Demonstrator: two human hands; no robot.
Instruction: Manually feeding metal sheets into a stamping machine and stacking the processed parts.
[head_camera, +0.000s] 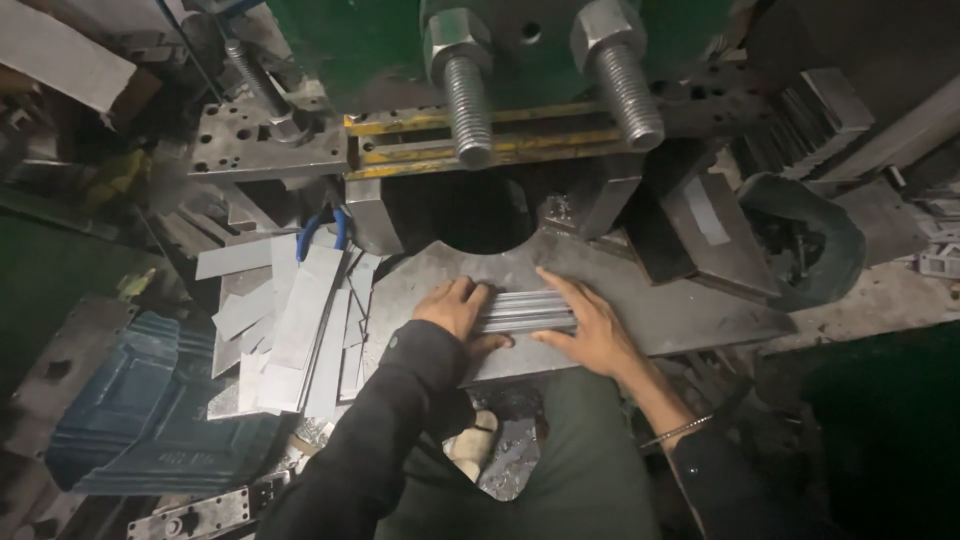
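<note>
Fingers of our left hand (455, 308) lie flat and close together on one end of a small stack of metal strips (525, 311); well left of them a heap of loose strips (290, 330) waits. Our right hand (592, 330) clamps the other end — fingers spread. Nothing sits yet under the press (540, 130) beyond our fingertips.

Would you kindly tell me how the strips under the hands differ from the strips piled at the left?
The held strips form one tight, aligned bundle, lying crosswise between the left hand and right hand; the pile is loose, fanned, overlapping, mostly lengthwise. The pile looks wider and flatter. Both are grey metal.
</note>
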